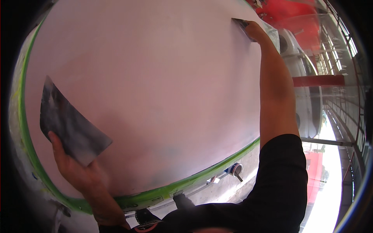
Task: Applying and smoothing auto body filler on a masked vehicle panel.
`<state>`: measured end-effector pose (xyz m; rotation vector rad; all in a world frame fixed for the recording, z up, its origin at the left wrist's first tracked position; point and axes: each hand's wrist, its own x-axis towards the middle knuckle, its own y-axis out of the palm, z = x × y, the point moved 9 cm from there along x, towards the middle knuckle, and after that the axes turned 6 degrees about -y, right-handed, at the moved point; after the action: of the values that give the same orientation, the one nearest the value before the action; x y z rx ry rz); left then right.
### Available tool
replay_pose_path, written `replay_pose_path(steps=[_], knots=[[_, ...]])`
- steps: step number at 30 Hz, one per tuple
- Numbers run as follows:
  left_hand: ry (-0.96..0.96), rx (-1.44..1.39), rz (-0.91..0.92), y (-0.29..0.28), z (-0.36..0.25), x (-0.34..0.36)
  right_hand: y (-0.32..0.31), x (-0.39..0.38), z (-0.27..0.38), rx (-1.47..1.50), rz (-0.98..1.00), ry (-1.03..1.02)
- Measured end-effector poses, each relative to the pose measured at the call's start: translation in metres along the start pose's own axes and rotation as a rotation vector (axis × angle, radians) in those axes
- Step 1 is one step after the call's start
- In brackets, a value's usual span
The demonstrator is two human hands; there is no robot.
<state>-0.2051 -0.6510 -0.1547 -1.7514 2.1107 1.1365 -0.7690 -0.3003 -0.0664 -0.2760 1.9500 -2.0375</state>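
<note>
A broad pale pink panel [167, 85] with green masking tape [167, 192] along its edges spreads out before me. At the lower left, my left hand [77, 171] grips a thin dark grey sheet [74, 122] by its lower edge. The sheet is glossy and slightly bent; its exact kind is unclear. With the arm stretched to the far right, my right hand [258, 32] is closed on a flat dark piece [241, 24] at the panel's surface. Whether that piece is a scraper or a folded sheet, I cannot tell.
A can [234, 169] with a stick-like handle stands below the panel's near edge, beside a small white scrap [213, 179]. Farther right are a white vehicle [307, 89], a red beam [318, 80] and metal framing.
</note>
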Motion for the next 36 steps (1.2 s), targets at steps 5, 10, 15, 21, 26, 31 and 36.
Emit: replay_pose_path(steps=[5,10,15,21,26,31,36], knots=[[0.021,0.023,0.048,-0.007,-0.004,0.007,-0.002,-0.022,0.04,0.051,0.108,-0.171],[0.037,0.024,0.065,-0.002,0.001,0.008,0.009,-0.108,0.063,0.124,0.162,-0.323],[-0.035,-0.078,0.131,-0.001,0.002,0.01,0.014,-0.169,0.062,0.055,0.286,-0.377],[0.009,-0.026,0.131,0.0,-0.001,0.006,-0.019,-0.13,-0.001,0.058,0.116,-0.199],[0.04,0.011,-0.001,0.005,-0.007,-0.003,-0.004,-0.098,-0.011,0.061,0.035,-0.153],[0.017,-0.028,0.036,0.012,0.0,-0.002,0.006,-0.174,0.027,0.18,0.16,-0.29],[0.077,0.035,0.002,0.004,-0.006,-0.002,0.022,-0.218,0.023,0.083,0.288,-0.356]])
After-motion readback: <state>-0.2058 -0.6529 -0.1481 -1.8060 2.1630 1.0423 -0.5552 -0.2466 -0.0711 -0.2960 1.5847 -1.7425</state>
